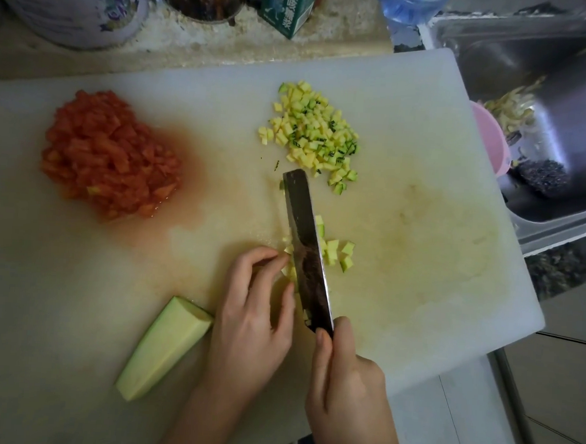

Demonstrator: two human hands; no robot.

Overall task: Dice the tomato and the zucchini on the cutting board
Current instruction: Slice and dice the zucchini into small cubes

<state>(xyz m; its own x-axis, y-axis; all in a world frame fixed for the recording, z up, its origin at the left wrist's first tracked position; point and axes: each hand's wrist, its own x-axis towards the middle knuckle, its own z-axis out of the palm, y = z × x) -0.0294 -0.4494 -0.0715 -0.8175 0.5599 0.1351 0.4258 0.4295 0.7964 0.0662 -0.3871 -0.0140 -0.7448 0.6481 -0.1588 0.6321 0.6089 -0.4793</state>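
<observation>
Right hand [343, 389] is wrapped round the handle of the knife [304, 243]; the blade points away from the person, tip leaning slightly left. Left hand [255, 308], touching the blade's left side, has its fingers curled, pinning zucchini strips [290, 271] on the cutting board [421, 229]. Cut cubes [337, 253] lie just right of the blade. The zucchini piece [163, 349] lies left of the left hand, long axis near-left to far-right, cut end toward that hand. Diced tomato [110, 155] sits beyond and left, the diced zucchini pile [314, 137] beyond the blade tip

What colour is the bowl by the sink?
Pink; the bowl shows at the board's right edge in the head view.
</observation>
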